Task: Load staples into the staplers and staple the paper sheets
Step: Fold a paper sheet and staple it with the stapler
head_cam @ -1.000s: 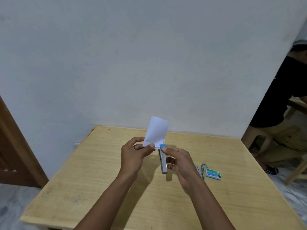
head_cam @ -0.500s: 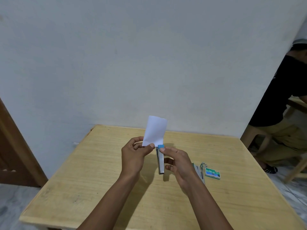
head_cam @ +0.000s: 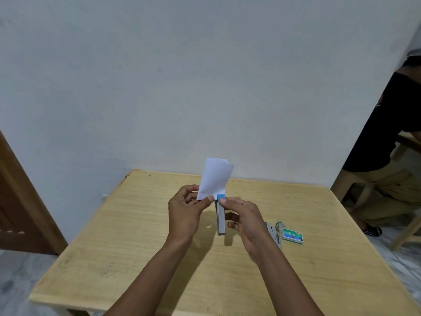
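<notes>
My left hand (head_cam: 185,208) pinches the lower edge of a small stack of white paper sheets (head_cam: 214,177), which stands upright above the table. My right hand (head_cam: 247,221) grips a slim metal stapler with a blue tip (head_cam: 221,215), thumb on the blue end. The blue tip meets the lower right corner of the sheets. A green staple box (head_cam: 292,235) lies on the table to the right. Next to it lie more staplers (head_cam: 276,231), partly hidden behind my right wrist.
The light wooden table (head_cam: 141,258) stands against a white wall. A brown wooden door frame (head_cam: 25,201) is at the left. Another person in a black shirt (head_cam: 391,124) sits on a stool at the right.
Both hands have shifted slightly, and the top of the paper now leans a bit more to the right. The stapler tip stays at the paper's lower corner.
</notes>
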